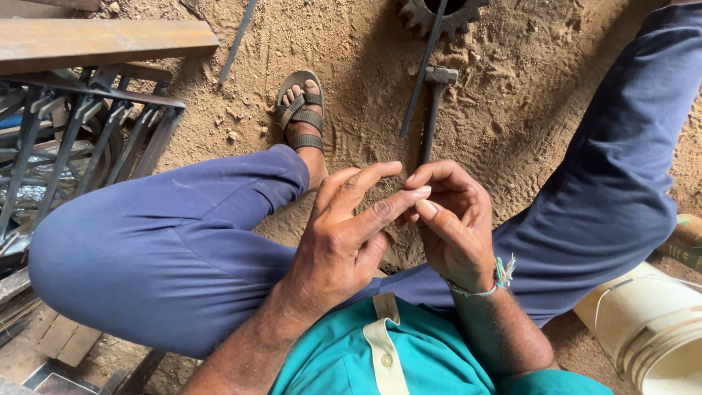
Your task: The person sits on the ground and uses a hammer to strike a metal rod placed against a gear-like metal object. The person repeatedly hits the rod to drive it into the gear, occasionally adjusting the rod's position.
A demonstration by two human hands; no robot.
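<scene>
Shirt point(351, 358): teal cloth with a cream placket and one round button, nearest the camera at the bottom edge.
Left hand point(344, 234): fingers spread and stretched toward the other hand, index tip meeting the right fingers; rough, dusty skin.
Right hand point(453, 219): fingers curled inward, tips pressed against the left fingertips; a beaded band with green threads circles the wrist.
Hands together: the two meet at the fingertips just above the lap; whether they pinch something small between them cannot be told.
Trousers point(168, 241): smooth blue-violet cloth, knees spread wide to either side of the hands.
Bucket point(651, 329): cream plastic, round, lying tilted at the lower right beside the right leg.
Floor point(512, 117): loose tan sand, marked with tread prints and small pebbles.
Sandal point(301, 110): grey strapped sandal on the foot, flat on the sand beyond the left knee.
Hammer point(433, 110): dark metal head on a long rusty handle, lying on the sand just beyond the hands, handle pointing toward them, untouched.
Rod point(424, 66): thin straight steel bar, crossing beside the hammer head.
Gear point(417, 14): rusty toothed wheel at the top edge, farthest out.
Rack point(80, 132): welded dark steel bars at the left, under a flat rusty beam point(102, 40).
</scene>
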